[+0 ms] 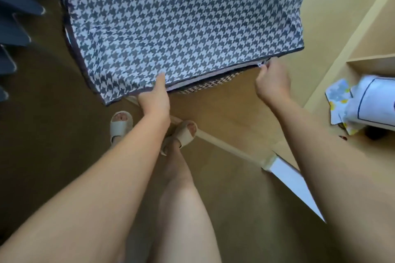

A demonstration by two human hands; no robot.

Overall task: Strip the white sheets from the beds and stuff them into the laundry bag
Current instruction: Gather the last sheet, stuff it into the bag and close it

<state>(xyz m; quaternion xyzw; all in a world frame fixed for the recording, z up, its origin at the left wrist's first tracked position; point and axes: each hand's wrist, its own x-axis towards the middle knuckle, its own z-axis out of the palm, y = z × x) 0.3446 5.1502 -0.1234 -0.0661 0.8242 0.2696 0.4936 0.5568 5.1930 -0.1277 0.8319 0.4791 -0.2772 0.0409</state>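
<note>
Item: laundry bag [181,17], houndstooth, filling 12 o'clock, ahead of the feet [188,132].
Handling (judged): light, soft, floppy fabric that slumps unless held. Best taken at the bound flap edge and the zip corner.
Left grip [155,96], 11 o'clock: clamped on the flap edge, thumb on top.
Right grip [271,80], 1 o'clock: fingers curled tight, pinching the zip pull [261,64].
White sheets: none in view.

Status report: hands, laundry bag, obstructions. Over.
Left hand grips laundry bag flap edge. Right hand pinches zipper pull at the corner. Near edge gapes open; no sheets in view. Nothing blocking.
</note>
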